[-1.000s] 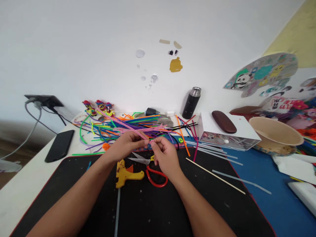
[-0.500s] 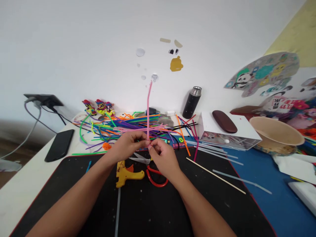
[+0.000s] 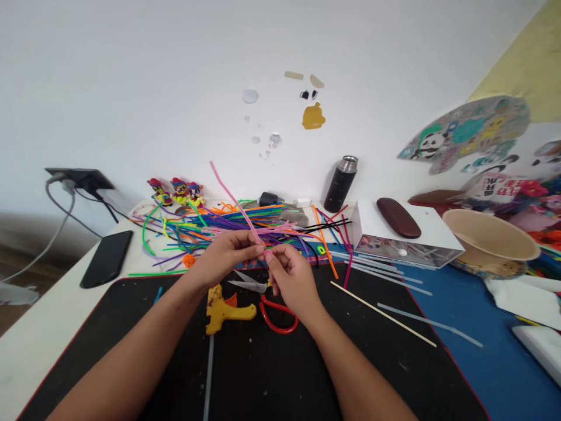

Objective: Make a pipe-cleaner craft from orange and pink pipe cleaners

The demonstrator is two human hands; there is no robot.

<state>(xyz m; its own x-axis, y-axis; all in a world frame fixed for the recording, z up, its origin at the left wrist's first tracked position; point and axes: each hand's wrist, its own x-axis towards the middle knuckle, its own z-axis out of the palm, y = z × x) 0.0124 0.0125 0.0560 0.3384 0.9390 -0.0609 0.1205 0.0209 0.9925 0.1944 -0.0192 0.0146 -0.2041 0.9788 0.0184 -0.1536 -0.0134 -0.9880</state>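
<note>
Stem [image 3: 235, 203] is pinched at its lower end between thumb and forefinger of your left hand [image 3: 234, 252]; the fingertips of your right hand [image 3: 293, 272] grip the same end just beside. It stands over the far edge of the mat [image 3: 280, 380], in front of the pile [image 3: 205, 221], with the scissors [image 3: 258, 287] and glue gun [image 3: 216, 313] lying nearer you. Set both pinches close together, work the end in small movements, and press lightly to avoid flattening it. Appearance: thin, pink, leaning up and left, slightly curved.
</note>
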